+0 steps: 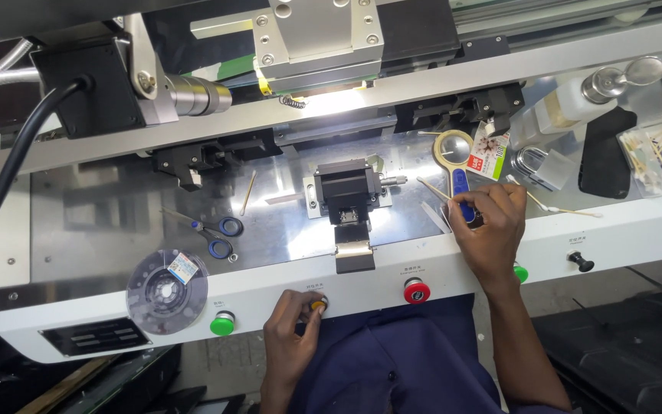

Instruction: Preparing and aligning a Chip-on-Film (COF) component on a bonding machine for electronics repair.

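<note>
Just one view here, a head cam looking pretty much straight down from above the person's own lap. It sits close, so the white front panel (423, 264) of the machine runs across the frame at a slight tilt. The metal work deck (109, 215) fills the middle, the machine's upper rail crosses the top, and both forearms come in from the bottom edge.

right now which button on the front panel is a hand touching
The small orange button, pinched by the left hand. The green button and red button on either side sit untouched.
</note>
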